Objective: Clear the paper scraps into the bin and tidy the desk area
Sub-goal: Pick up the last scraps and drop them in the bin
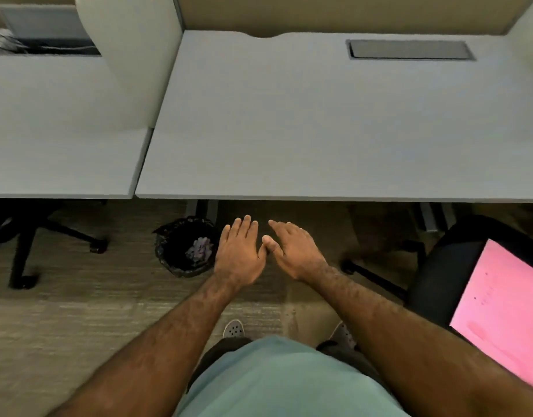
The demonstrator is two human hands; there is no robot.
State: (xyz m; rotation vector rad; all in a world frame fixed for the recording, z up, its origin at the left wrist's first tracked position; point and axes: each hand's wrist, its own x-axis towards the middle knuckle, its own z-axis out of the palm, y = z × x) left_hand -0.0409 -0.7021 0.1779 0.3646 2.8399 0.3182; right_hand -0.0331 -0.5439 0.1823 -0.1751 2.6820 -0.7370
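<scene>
A black-lined bin [172, 251] stands on the floor under the desk's front edge, with crumpled pale paper scraps [199, 248] inside it. My left hand [239, 254] hovers just right of the bin, palm down, fingers spread, holding nothing. My right hand [292, 251] is beside it, also flat with fingers apart and nothing in it; the two hands nearly touch at the thumbs. The grey desk [319, 115] above them shows no scraps on its surface.
A black office chair [436, 266] at the right carries a pink sheet [499, 311] on its seat. Another chair's base [27, 251] stands at the left under a neighbouring desk [57, 145]. A cable hatch [409, 50] sits at the desk's back. A divider panel [132, 55] separates the desks.
</scene>
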